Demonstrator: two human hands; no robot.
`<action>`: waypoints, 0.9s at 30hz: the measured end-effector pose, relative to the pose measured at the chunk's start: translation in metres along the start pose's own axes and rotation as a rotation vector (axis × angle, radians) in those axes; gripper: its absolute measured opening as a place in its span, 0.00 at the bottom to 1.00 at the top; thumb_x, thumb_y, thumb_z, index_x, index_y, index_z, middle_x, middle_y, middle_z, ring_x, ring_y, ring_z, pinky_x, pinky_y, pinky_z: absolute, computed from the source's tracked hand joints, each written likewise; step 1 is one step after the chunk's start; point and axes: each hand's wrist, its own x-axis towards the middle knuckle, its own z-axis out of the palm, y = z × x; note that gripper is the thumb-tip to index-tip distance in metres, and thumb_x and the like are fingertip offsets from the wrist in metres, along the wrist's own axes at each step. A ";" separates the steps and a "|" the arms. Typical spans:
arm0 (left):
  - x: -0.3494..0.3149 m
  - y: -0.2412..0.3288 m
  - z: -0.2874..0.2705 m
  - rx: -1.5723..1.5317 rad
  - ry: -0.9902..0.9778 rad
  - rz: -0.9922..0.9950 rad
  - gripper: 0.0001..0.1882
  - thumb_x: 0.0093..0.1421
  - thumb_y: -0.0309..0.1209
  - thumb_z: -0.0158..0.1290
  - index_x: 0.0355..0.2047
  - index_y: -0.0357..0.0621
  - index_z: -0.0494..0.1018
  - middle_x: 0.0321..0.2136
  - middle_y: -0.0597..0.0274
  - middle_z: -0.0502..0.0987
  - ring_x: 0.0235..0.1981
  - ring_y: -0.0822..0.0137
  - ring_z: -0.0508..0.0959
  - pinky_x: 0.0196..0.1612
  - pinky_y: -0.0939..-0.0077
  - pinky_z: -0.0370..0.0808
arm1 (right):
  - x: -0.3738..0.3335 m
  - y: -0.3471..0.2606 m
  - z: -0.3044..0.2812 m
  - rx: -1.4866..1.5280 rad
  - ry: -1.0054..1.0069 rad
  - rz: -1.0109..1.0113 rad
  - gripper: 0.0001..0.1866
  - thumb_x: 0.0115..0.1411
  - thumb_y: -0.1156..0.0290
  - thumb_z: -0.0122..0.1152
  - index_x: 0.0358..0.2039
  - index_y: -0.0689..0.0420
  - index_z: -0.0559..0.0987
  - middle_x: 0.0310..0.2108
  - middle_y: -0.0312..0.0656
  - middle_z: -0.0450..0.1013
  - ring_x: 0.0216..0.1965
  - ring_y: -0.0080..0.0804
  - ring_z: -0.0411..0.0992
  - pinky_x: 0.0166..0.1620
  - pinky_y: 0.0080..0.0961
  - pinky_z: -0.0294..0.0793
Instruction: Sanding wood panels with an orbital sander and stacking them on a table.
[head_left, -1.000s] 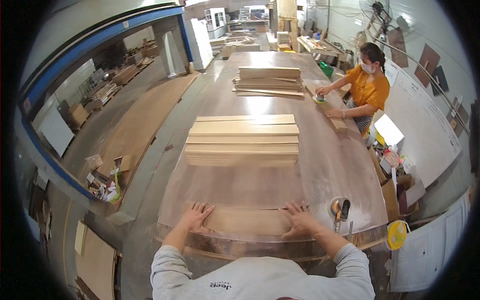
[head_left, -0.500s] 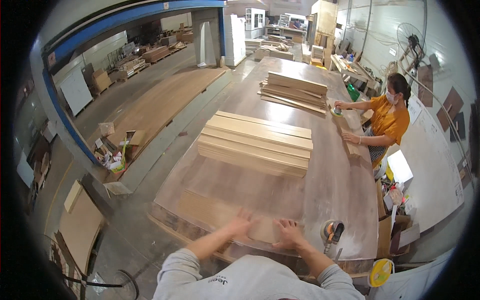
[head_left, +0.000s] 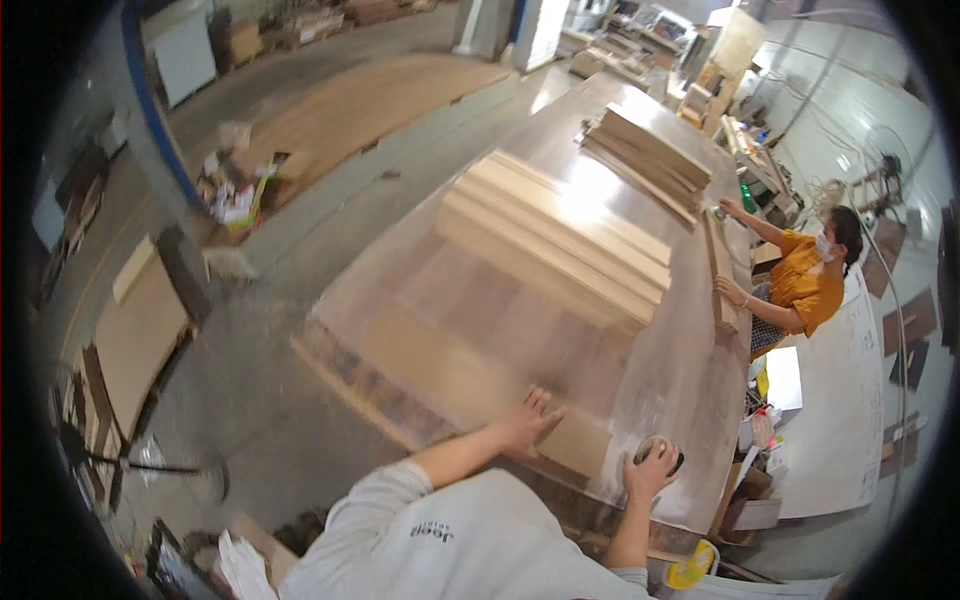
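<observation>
A pale wooden board (head_left: 580, 444) lies along the near edge of the big table, its left stretch blurred. My left hand (head_left: 530, 424) rests flat on it, fingers stretched out and apart. To the right of the board's end, my right hand (head_left: 655, 468) is wrapped over the top of a round orbital sander (head_left: 679, 463) standing on the tabletop. Most of the sander is hidden under the palm. Beyond the hands sits a stack of long pale boards (head_left: 560, 240), with a second stack (head_left: 650, 155) farther back.
Across the table (head_left: 670, 370), a co-worker in an orange top (head_left: 805, 285) works a sander along another board (head_left: 720, 260). A yellow-and-white container (head_left: 692, 566) sits by the near right corner. Sheets lean at left (head_left: 150, 320); a pedestal fan (head_left: 130, 463) stands at lower left.
My right hand has left the board and taken hold of the sander on the right. My left hand has shifted right along the board. The whole view has tilted and swung.
</observation>
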 end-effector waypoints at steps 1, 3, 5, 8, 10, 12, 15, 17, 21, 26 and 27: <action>-0.003 0.002 -0.001 -0.013 0.053 -0.012 0.61 0.41 0.55 0.70 0.72 0.46 0.56 0.65 0.30 0.59 0.69 0.32 0.55 0.74 0.40 0.46 | 0.001 -0.004 0.000 -0.044 0.033 0.060 0.39 0.52 0.51 0.71 0.63 0.53 0.71 0.70 0.51 0.59 0.72 0.51 0.54 0.71 0.55 0.53; 0.001 0.000 -0.011 0.052 0.003 0.022 0.59 0.42 0.55 0.69 0.71 0.47 0.58 0.65 0.32 0.60 0.69 0.34 0.55 0.74 0.41 0.45 | 0.011 0.012 0.026 -0.119 0.218 0.152 0.44 0.54 0.51 0.71 0.68 0.53 0.67 0.70 0.50 0.59 0.72 0.47 0.54 0.71 0.52 0.55; 0.003 -0.003 -0.022 0.037 -0.020 0.013 0.59 0.42 0.56 0.68 0.71 0.48 0.58 0.65 0.34 0.60 0.70 0.35 0.55 0.74 0.42 0.45 | 0.020 0.032 0.029 0.023 0.218 0.230 0.45 0.54 0.52 0.72 0.68 0.56 0.66 0.69 0.53 0.60 0.71 0.50 0.56 0.71 0.50 0.55; 0.003 0.004 -0.030 0.094 -0.074 0.032 0.59 0.42 0.59 0.67 0.72 0.48 0.58 0.66 0.36 0.61 0.70 0.37 0.56 0.74 0.42 0.44 | 0.047 0.093 0.049 0.421 0.061 0.274 0.48 0.53 0.53 0.74 0.69 0.63 0.64 0.65 0.60 0.65 0.67 0.57 0.62 0.71 0.45 0.58; 0.004 0.002 -0.027 0.133 -0.093 0.008 0.60 0.42 0.61 0.67 0.72 0.48 0.58 0.66 0.37 0.61 0.70 0.39 0.56 0.74 0.42 0.44 | 0.051 0.089 0.032 0.361 0.058 0.146 0.47 0.53 0.57 0.74 0.67 0.67 0.64 0.64 0.61 0.66 0.65 0.56 0.65 0.68 0.45 0.62; 0.003 0.007 -0.017 0.202 -0.080 0.047 0.59 0.45 0.62 0.65 0.72 0.47 0.58 0.67 0.38 0.61 0.71 0.40 0.56 0.74 0.42 0.44 | 0.067 0.093 0.031 0.675 0.047 0.207 0.43 0.56 0.59 0.71 0.66 0.69 0.64 0.60 0.57 0.70 0.58 0.49 0.72 0.60 0.42 0.72; 0.001 0.007 -0.021 0.214 -0.114 0.036 0.58 0.47 0.62 0.64 0.72 0.47 0.58 0.68 0.39 0.60 0.71 0.40 0.55 0.74 0.42 0.44 | 0.065 0.046 0.002 0.672 -0.214 0.394 0.37 0.60 0.58 0.66 0.62 0.68 0.65 0.48 0.50 0.74 0.44 0.41 0.78 0.43 0.36 0.79; 0.009 0.001 -0.014 0.214 -0.080 0.022 0.57 0.47 0.62 0.64 0.72 0.47 0.58 0.68 0.39 0.60 0.71 0.40 0.55 0.74 0.42 0.44 | 0.084 0.002 -0.027 0.737 -0.134 0.226 0.36 0.60 0.57 0.67 0.61 0.68 0.67 0.48 0.51 0.74 0.45 0.41 0.77 0.45 0.35 0.78; 0.003 0.009 -0.017 0.201 -0.055 0.025 0.58 0.47 0.62 0.64 0.72 0.47 0.58 0.68 0.41 0.61 0.71 0.41 0.56 0.74 0.43 0.44 | 0.091 -0.110 -0.092 0.399 0.065 -0.309 0.30 0.59 0.57 0.68 0.53 0.68 0.73 0.48 0.54 0.75 0.48 0.40 0.76 0.49 0.32 0.76; 0.001 0.009 -0.029 0.209 -0.061 0.028 0.58 0.46 0.62 0.64 0.73 0.48 0.58 0.69 0.42 0.61 0.71 0.41 0.56 0.74 0.42 0.44 | 0.052 -0.288 -0.118 0.601 -0.232 -0.783 0.23 0.58 0.63 0.69 0.52 0.56 0.77 0.47 0.44 0.76 0.38 0.35 0.73 0.44 0.35 0.74; 0.002 0.008 -0.028 0.213 -0.068 0.024 0.59 0.46 0.63 0.65 0.73 0.48 0.57 0.69 0.42 0.60 0.71 0.41 0.56 0.74 0.42 0.45 | 0.037 -0.318 -0.118 0.525 -0.242 -0.928 0.22 0.57 0.63 0.69 0.51 0.54 0.77 0.46 0.44 0.75 0.36 0.38 0.74 0.42 0.36 0.75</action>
